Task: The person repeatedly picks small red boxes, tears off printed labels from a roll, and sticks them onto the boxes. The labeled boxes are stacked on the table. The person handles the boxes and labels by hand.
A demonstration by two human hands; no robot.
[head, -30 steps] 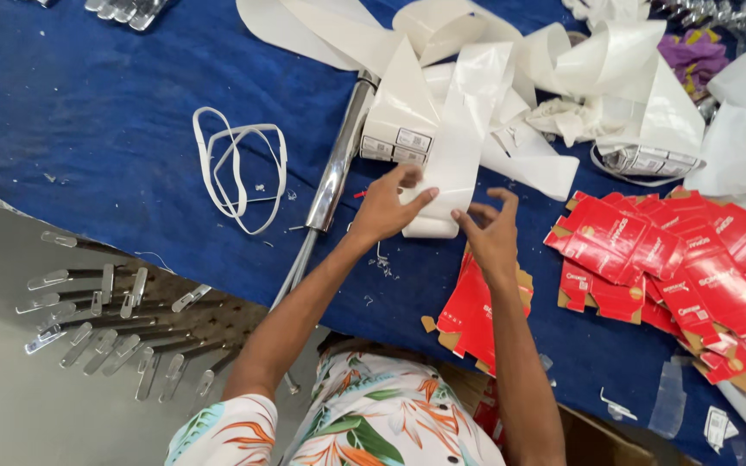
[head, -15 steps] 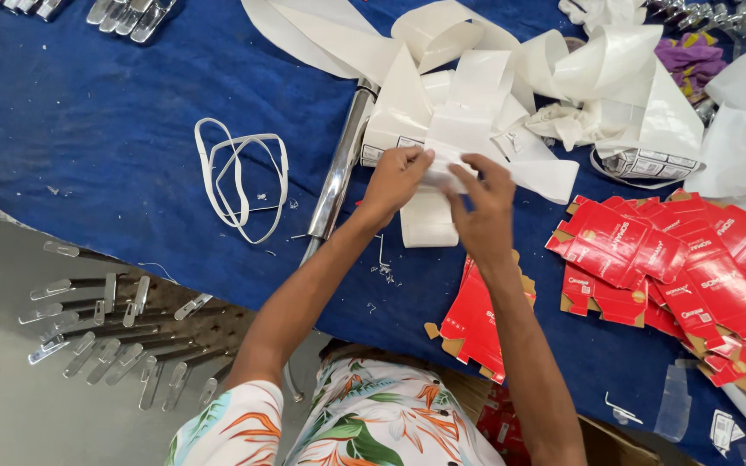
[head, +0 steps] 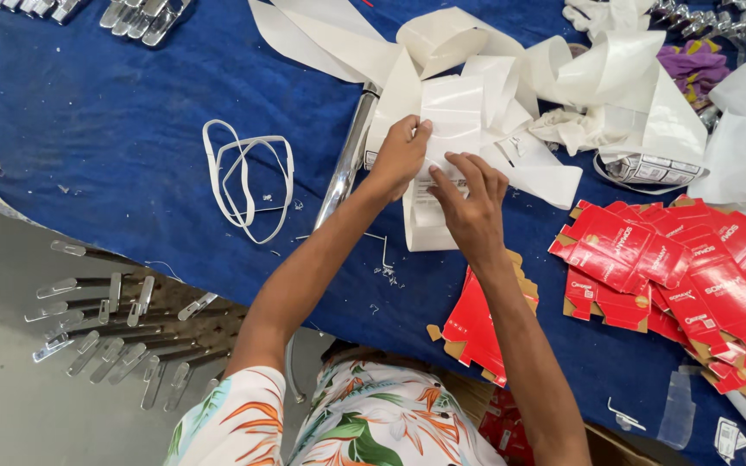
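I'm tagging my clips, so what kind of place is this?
Probably a small packing workshop: flat red cardboard cartons lie piled on a blue cloth-covered table, shiny metal handle parts line the floor, and both hands work white glossy label strips.

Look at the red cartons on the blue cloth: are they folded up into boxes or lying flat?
Lying flat. The red cartons lie unfolded in an overlapping heap on the blue cloth, with brown flaps showing at their edges.

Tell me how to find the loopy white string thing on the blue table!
Start at the blue cloth covering the table, then look left of the person's left hand, past the shiny metal tube. The white band lies there alone in thin loops. Unlike the wide paper strips, it is narrow and cord-like.
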